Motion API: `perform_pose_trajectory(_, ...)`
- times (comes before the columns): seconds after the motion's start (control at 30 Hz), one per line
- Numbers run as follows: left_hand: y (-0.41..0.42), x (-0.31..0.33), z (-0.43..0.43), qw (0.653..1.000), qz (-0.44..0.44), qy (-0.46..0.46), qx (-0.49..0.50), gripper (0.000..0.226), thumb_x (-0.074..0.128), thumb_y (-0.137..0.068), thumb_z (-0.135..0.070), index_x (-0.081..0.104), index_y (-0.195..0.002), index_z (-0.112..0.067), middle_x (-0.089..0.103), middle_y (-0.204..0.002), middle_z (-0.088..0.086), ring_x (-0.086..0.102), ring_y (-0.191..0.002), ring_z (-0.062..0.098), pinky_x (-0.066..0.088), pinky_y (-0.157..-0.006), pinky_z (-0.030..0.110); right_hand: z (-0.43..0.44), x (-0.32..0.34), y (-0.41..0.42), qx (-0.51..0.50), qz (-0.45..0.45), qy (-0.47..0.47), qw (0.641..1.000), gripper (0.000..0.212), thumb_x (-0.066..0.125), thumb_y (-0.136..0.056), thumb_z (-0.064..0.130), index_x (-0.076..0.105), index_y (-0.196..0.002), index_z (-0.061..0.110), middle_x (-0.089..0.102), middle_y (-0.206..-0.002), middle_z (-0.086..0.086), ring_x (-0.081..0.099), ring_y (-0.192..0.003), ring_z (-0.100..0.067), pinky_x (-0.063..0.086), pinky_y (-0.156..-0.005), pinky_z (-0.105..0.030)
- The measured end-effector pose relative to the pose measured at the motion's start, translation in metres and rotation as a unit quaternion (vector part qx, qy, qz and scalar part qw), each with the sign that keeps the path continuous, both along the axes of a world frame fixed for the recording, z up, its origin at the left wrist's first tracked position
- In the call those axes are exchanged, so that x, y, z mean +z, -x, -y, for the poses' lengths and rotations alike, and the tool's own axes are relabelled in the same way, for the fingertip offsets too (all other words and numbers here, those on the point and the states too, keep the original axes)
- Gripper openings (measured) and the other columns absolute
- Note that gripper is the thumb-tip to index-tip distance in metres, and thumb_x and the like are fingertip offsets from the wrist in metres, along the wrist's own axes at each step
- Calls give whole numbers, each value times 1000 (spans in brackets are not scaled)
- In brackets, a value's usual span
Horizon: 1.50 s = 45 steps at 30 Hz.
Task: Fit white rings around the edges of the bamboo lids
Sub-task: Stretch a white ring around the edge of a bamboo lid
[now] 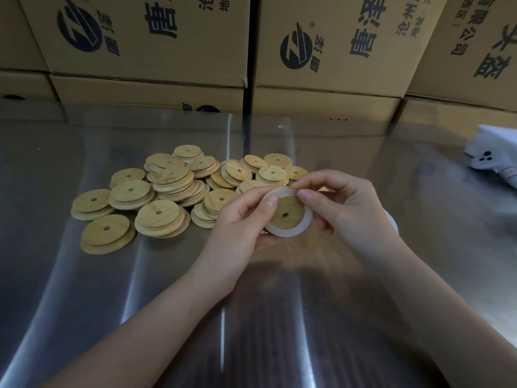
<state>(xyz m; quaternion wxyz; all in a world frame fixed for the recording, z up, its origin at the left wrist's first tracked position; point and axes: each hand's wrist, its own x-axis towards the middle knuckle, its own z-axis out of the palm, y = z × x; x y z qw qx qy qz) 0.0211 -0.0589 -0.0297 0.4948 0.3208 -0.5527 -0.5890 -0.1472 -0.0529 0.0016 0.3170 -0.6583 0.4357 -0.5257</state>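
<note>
Left hand (240,217) grips bamboo lid (288,212) above surface (112,289) | right hand (344,203) pinches white ring (300,229) onto lid's edge | lid pile (173,189) behind-left.

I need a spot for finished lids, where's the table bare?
Bare table lies near you, below the lid pile and left of your left hand. Also free between your right hand and the white cloth. The centre, at the pile, is crowded.
</note>
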Motion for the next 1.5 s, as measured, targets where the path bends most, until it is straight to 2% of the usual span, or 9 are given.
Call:
perform_pose_trajectory(0.27, -1, 1, 2, 1000, -1, -19, 2, 27, 46, -102, -16, 71, -111, -19, 73, -107, 6, 69, -104, 21, 60, -79, 36, 2, -2, 1, -3, -19, 2, 1000, 23, 64, -90, 3, 73, -85, 23, 66, -68, 15, 52, -52, -3, 41, -46, -15)
perform_pose_trajectory(0.47, -2, 2, 2, 999, -16, -29, 22, 24, 49, -100, -18, 70, -113, -17, 71, -112, 8, 69, -106, 23, 61, -80, 45, 4, -2, 4, 9, -9, -1, 1000, 25, 62, -91, -1, 74, -88, 20, 70, -76, 4, 55, -55, -8, 47, -48, -23)
perform_pose_trajectory(0.63, -1, 1, 1, 997, -46, -52, 29, 23, 50, -100, -17, 69, -112, -14, 72, -109, 10, 71, -102, 24, 62, -70, 38, 5, -3, 4, 24, -5, -19, 1000, 27, 59, -92, -2, 74, -90, 21, 73, -84, 2, 64, -67, -8, 53, -55, -22)
perform_pose_trajectory(0.8, -2, 1, 3, 994, -71, -82, 28, 22, 50, -100, -17, 69, -110, -11, 73, -107, 11, 72, -100, 24, 62, -72, 38, 8, -9, 5, 23, 7, -9, 1000, 30, 62, -90, -2, 74, -92, 25, 70, -87, -11, 65, -74, -16, 54, -62, -23)
perform_pose_trajectory(0.97, -2, 0, 3, 996, -63, -67, 21, 36, 68, -80, -27, 65, -111, -9, 73, -107, 12, 71, -100, 25, 61, -76, 39, 7, -12, 3, 25, -23, 2, 999, 32, 65, -85, -7, 72, -99, 22, 63, -81, -4, 59, -77, -17, 55, -73, -33)
perform_pose_trajectory(1.1, -3, 1, 3, 993, -75, -76, 43, 24, 65, -89, -10, 60, -111, -2, 72, -106, 17, 72, -96, 30, 61, -76, 45, 5, -13, -7, 9, -22, 4, 1000, 35, 66, -83, -8, 67, -98, 23, 59, -79, -3, 57, -75, -21, 54, -75, -45)
perform_pose_trajectory(1.23, -2, 1, 2, 994, -62, -65, 56, 21, 65, -88, -11, 60, -108, -6, 73, -103, 13, 72, -95, 28, 59, -83, 44, 3, -14, -10, -21, -24, -5, 999, 34, 69, -81, -5, 59, -99, 23, 60, -73, 2, 58, -69, -27, 53, -70, -45)
perform_pose_trajectory(1.37, -6, 3, 4, 997, -27, -25, 64, 12, 71, -82, -14, 63, -92, -13, 75, -86, 6, 69, -80, 15, 53, -72, 27, 1, -10, -7, -32, -8, -8, 999, 37, 70, -81, -4, 54, -100, 23, 63, -70, 5, 60, -64, -16, 54, -65, -36)
perform_pose_trajectory(1.5, -10, 7, 5, 998, 1, 7, 58, 13, 72, -82, -6, 63, -91, -10, 75, -78, 3, 71, -71, 10, 51, -60, 16, 2, -8, -4, -33, 6, -14, 999, 39, 69, -82, -6, 50, -101, 23, 66, -72, 3, 61, -63, -15, 55, -68, -35)
